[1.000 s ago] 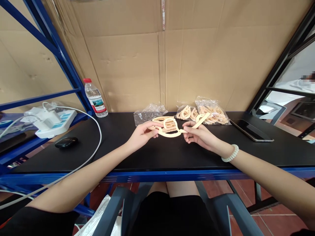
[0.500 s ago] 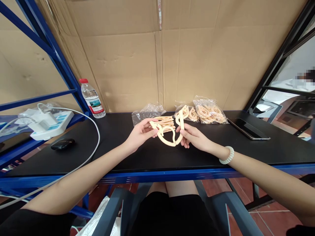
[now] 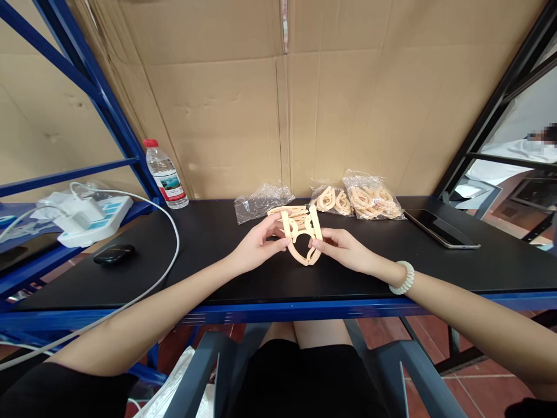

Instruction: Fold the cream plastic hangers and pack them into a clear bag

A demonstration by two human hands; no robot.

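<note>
A cream plastic folding hanger point(image 3: 297, 254) is held up between my two hands over the black tabletop, its arms folded upward into a narrow V. My left hand point(image 3: 263, 247) pinches its left arm between thumb and fingers. On the other side, my right hand point(image 3: 343, 248) grips the right arm, the thumb in front; some fingertips are hidden behind it. Just beyond lies a stack of similar cream hangers point(image 3: 285, 210), partly covered by the held one. An opened clear plastic bag point(image 3: 256, 204) lies behind my left hand.
Bagged cream hangers point(image 3: 372, 200) and a smaller bag of them point(image 3: 329, 200) lie along the back edge. A phone point(image 3: 441, 229) is at right. At left are a water bottle point(image 3: 169, 183), a black mouse point(image 3: 114, 253), a white cable point(image 3: 177, 244) and a power strip point(image 3: 98, 223).
The hanger's two arms have swung upward and closer together. My left hand has moved slightly right with its arm, and the whole hanger sits a little lower.
</note>
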